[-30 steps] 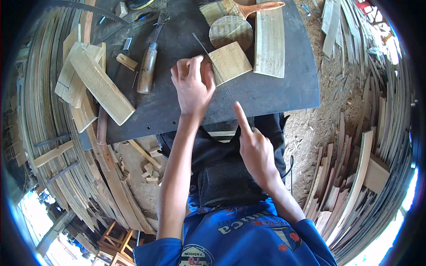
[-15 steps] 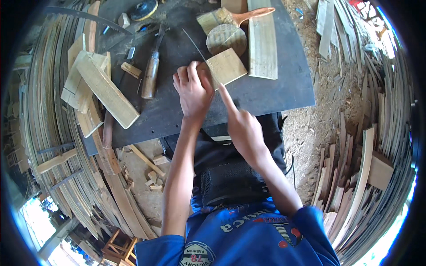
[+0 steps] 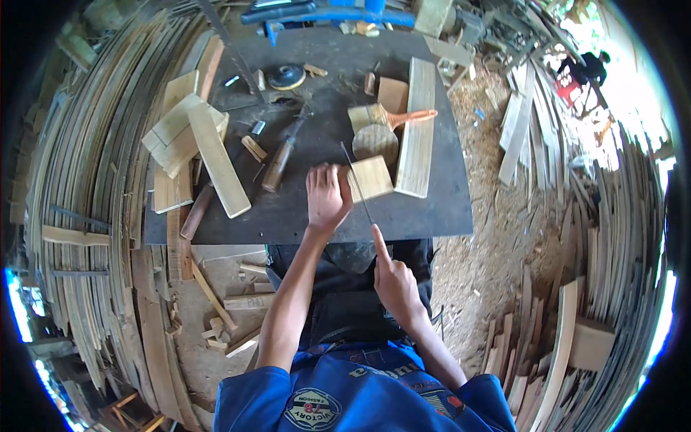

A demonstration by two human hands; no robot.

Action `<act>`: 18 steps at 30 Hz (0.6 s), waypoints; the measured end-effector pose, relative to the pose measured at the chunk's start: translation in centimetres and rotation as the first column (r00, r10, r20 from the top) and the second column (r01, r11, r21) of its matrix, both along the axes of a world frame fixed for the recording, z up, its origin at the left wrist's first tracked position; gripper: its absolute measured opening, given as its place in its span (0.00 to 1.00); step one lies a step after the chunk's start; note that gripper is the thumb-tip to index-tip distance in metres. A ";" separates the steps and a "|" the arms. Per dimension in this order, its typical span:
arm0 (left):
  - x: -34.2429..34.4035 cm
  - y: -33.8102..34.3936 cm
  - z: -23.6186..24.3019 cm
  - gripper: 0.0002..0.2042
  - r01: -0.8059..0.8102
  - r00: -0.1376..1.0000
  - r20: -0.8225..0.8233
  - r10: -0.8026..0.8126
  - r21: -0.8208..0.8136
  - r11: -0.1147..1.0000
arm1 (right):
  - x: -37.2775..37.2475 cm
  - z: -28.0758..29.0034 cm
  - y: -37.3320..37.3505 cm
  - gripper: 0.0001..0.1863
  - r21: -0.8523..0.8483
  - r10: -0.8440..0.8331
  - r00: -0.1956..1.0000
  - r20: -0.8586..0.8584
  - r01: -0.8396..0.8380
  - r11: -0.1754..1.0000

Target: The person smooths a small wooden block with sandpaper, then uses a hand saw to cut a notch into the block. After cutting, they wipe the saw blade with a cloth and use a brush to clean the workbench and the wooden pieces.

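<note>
A pale wooden block [image 3: 373, 178] lies near the middle of the dark tabletop. My left hand [image 3: 327, 200] is closed with curled fingers, gripping the block's left end, which the hand mostly hides. My right hand [image 3: 398, 288] is closed at the table's near edge, its index finger stretched forward along a thin saw [image 3: 358, 186]. The blade appears edge-on as a dark line across the block, beside my left hand; its handle is hidden in my right hand. Just beyond the block are a round wooden disc [image 3: 376, 144] and a wide paintbrush [image 3: 410, 118] with an orange handle.
A long board [image 3: 415, 137] lies right of the block. Leftward on the table [image 3: 302, 223] are a wooden-handled chisel [image 3: 279, 164], a small wood piece [image 3: 253, 148] and stacked boards [image 3: 216, 155]. A round black-rimmed disc [image 3: 286, 76] lies farther back. Timber strips [image 3: 86, 165] line both sides.
My view has tilted up, showing more of the table's far side. My right hand has drawn the saw back toward my body; my left hand stays on the block.
</note>
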State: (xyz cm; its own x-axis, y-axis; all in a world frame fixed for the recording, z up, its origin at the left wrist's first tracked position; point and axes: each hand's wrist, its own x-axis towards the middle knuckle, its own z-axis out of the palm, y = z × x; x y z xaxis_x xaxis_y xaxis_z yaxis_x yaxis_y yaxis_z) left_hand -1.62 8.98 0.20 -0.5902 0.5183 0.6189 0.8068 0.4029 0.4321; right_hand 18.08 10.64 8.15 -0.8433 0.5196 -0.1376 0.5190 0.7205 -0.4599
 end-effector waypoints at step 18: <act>-0.1 -0.8 -0.1 0.13 -0.001 0.981 0.191 -0.031 0.164 0.986 | 2.2 0.0 1.4 0.31 -0.114 0.054 0.998 -0.022 -0.057 0.992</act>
